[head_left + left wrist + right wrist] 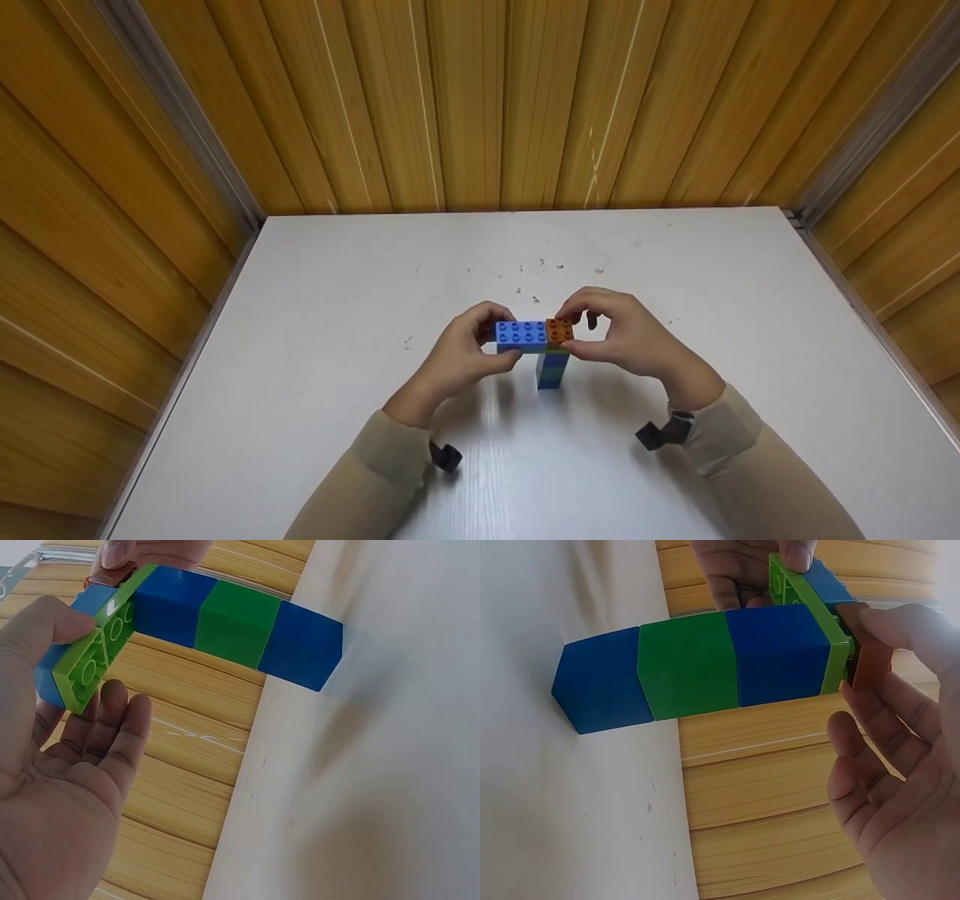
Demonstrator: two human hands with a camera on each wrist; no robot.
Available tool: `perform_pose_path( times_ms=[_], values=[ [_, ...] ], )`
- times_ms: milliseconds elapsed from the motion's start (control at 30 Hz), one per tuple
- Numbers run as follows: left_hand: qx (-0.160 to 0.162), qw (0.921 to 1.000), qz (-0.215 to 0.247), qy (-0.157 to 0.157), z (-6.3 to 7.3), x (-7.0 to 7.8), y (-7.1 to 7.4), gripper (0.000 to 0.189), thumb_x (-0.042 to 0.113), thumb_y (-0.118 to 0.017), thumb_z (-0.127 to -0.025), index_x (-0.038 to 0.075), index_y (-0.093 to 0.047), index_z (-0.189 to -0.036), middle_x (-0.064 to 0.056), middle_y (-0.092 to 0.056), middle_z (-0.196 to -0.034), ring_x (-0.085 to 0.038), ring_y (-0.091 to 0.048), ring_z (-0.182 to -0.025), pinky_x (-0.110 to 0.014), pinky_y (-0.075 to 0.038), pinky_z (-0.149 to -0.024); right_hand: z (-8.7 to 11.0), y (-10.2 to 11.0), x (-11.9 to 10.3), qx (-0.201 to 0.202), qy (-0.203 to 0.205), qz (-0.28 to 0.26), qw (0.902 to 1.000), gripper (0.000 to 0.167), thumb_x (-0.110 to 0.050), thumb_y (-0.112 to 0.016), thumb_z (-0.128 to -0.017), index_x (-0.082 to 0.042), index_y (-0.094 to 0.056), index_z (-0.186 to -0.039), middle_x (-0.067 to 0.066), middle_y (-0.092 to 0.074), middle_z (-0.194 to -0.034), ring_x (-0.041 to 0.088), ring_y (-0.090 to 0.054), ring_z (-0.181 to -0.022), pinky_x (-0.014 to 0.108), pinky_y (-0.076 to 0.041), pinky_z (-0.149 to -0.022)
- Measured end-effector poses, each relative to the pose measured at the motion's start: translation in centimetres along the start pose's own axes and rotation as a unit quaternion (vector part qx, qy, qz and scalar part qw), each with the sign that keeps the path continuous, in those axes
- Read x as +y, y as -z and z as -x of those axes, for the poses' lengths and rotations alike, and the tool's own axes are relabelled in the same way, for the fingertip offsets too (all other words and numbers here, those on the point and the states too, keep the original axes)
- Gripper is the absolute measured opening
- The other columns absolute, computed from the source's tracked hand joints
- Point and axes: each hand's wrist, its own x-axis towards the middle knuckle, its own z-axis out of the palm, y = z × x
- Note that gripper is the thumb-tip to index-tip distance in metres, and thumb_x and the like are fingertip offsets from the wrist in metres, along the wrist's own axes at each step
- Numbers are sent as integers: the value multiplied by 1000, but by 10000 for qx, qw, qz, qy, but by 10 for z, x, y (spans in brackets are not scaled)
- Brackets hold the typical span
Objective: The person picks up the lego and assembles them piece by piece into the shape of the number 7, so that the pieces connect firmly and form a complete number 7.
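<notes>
On the white table stands a tower of a blue brick (604, 682), a green brick (686, 664) and another blue brick (780, 656). A lime green brick (79, 656) lies across its top and juts out to the left. Above that sits a long blue brick (521, 333). My left hand (461, 356) pinches this overhanging end between thumb and fingers. With thumb and fingers my right hand (634, 334) pinches a small orange-brown brick (559, 331) at the right end. Lime studs show in a gap under it in the right wrist view.
The white table (337, 300) extends around the tower, with small dark marks behind it. Wood-look panels (465, 105) close off the back and both sides. A black wrist device (664, 431) projects from the right cuff, and another (447, 457) from the left.
</notes>
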Motion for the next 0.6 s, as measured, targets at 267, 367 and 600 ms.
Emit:
perform_pose_path(
  times_ms=[267,367,600],
  values=[
    [-28,9999,40,-156,0,-1,0,41,6,-87,-94,9,-67,-131,-9,-71,-127,-18,-69,-117,-26,-60,-108,0,0,1,-62,50,-118,9999,31,-10,-95,-91,-19,-80,-117,-1,-80,-114,14,-66,-102,27,-54,-90],
    [-25,9999,50,-162,0,-1,0,42,5,-87,-94,8,-67,-131,-9,-71,-127,-18,-69,-116,-25,-60,-108,0,0,2,-67,42,-190,9998,30,-9,-94,-91,-19,-80,-116,0,-79,-114,18,-66,-103,27,-54,-90],
    [29,9998,37,-190,1,-1,0,42,5,-88,-94,8,-69,-131,-9,-72,-127,-19,-70,-116,-27,-61,-110,1,-1,0,-34,-102,-167,9998,31,-10,-95,-91,-20,-82,-118,-2,-80,-115,17,-66,-104,27,-53,-90]
  ],
)
